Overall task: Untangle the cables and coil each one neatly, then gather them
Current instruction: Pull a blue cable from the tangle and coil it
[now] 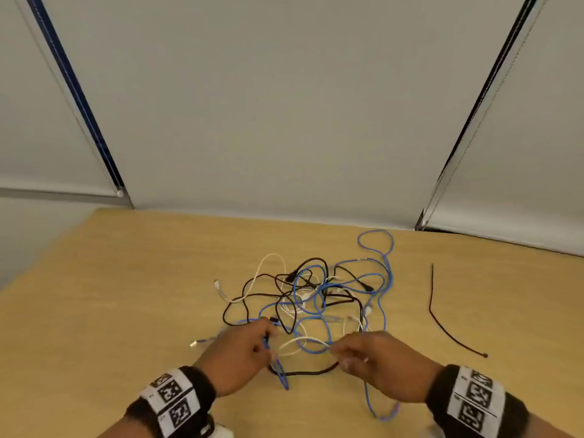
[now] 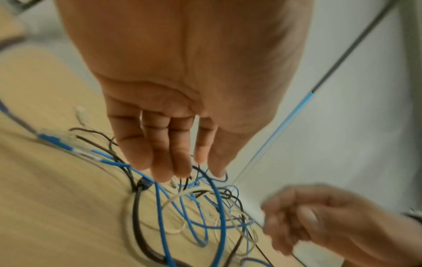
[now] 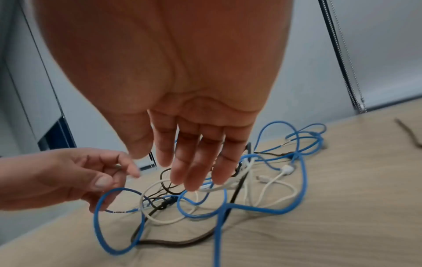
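Cable tangle (image 1: 316,295) is lying mid-frame on the worktop (image 1: 126,295), just above both hands at lower centre: left hand (image 1: 237,355) pinching a blue cable (image 1: 281,374), right hand (image 1: 382,361), fingers slack, hovering over a white cable (image 1: 305,338).

text: none legible | wristbands (image 1: 170,396): square coded markers only (no letters)

A pale wooden bench (image 1: 126,279) fills the near half of the scene, and on its right side lies a thin black strip (image 1: 432,311) with a small knob at its near end. Behind the far edge hang pale grey blinds (image 1: 284,105), split on the left by a blue strip (image 1: 72,86) and on the right by a dark strip (image 1: 483,96). A bead chain (image 3: 342,54) hangs beside the right one.
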Demonstrator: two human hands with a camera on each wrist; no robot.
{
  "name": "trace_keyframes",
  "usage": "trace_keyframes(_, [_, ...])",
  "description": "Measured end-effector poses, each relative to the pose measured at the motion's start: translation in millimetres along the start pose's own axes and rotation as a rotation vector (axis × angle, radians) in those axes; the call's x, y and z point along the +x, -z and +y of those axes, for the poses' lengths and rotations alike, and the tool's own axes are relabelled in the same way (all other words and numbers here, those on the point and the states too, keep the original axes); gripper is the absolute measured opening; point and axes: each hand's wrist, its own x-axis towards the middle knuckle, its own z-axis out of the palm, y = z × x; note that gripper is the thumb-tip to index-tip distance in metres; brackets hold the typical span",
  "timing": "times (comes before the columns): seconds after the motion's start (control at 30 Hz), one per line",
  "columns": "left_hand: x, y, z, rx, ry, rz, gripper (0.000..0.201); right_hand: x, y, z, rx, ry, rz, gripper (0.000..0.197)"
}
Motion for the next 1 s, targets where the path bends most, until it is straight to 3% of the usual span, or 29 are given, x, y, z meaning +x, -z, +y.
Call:
trace_keyframes(0.1, [4.3, -12.5, 1.3, 0.153, -0.042, 0.029, 0.043, 26.3, -18.0, -16.3, 0.023, 0.016, 0.124, 0.039])
trace_keyframes(0.17, [1.4, -20.5, 2.3, 0.287, -0.091, 0.028, 0.033, 39.7, -39.5, -29.9, 0.017, 0.042, 0.109, 0.050])
trace_keyframes(0.27, [-0.8, -16.9, 8.7, 0.255, -0.165, 0.199, 0.011, 44.7, -50.3, -42.1, 0.068, 0.037, 0.188, 0.057])
trace_keyframes(0.33, [2.1, -9.8, 15.7, 0.220, -0.237, 0.337, 0.005, 47.4, -46.3, -48.1, 0.086, 0.050, 0.245, 0.044])
trace_keyframes(0.4, [3.5, 1.5, 24.2, 0.178, -0.286, 0.391, 0.005, 48.5, -36.6, -49.4, 0.098, 0.088, 0.324, 0.016])
trace_keyframes(0.43, [4.2, 7.4, 28.3, 0.124, -0.284, 0.387, 0.008, 48.2, -29.7, -49.1, 0.115, 0.101, 0.341, 0.005])
trace_keyframes(0.53, [9.2, 21.3, 36.0, -0.070, -0.222, 0.347, 0.006, 45.5, -6.4, -52.4, 0.218, 0.094, 0.387, 0.015])
trace_keyframes(0.67, [15.4, 34.2, 31.8, -0.189, -0.142, 0.378, 0.010, 40.4, 32.5, -56.6, 0.401, 0.111, 0.505, 0.013])
trace_keyframes(0.77, [15.6, 48.1, 18.0, -0.294, -0.046, 0.364, 0.012, 34.6, 66.4, -54.3, 0.517, 0.120, 0.669, 0.014])
trace_keyframes(0.83, [12.0, 53.7, 7.7, -0.491, 0.011, 0.316, 0.015, 28.3, 86.3, -49.3, 0.573, 0.092, 0.761, 0.019])
trace_keyframes(1.0, [4.4, 52.7, 4.9, -0.725, 0.017, 0.239, 0.028, 17.7, 110.8, -30.0, 0.643, 0.036, 0.915, 0.010])
